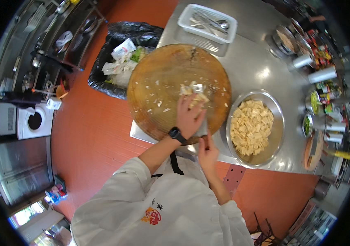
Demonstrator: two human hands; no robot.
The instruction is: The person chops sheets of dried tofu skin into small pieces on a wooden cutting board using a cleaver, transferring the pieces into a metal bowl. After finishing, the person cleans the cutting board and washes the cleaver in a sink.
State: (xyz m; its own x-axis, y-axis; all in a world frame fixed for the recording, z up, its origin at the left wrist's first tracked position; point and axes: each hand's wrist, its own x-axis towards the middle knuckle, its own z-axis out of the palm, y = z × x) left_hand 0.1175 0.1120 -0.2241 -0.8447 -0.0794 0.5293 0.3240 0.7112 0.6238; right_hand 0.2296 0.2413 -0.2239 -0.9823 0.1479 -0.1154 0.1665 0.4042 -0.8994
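Observation:
My left hand (191, 116), a dark watch on its wrist, lies over the round wooden chopping board (162, 73) with its fingers spread. Its fingertips touch a small heap of pale cut pieces (200, 100). Beneath the palm, a flat metal blade (203, 129), apparently a cleaver's, is partly hidden. At the near edge of the board, my right hand (208, 152) grips the cleaver, its handle mostly covered by the fingers. To the right stands a steel bowl (279, 135) holding many pale yellow cubes (252, 126) that look like tofu.
A black-lined waste bin (96, 75) with scraps and wrappers stands left of the board. On the steel table (252, 77), a white plastic tub (185, 23) of utensils sits at the back. Film rolls (322, 74), bowls and a second board (312, 158) with a knife line the right side.

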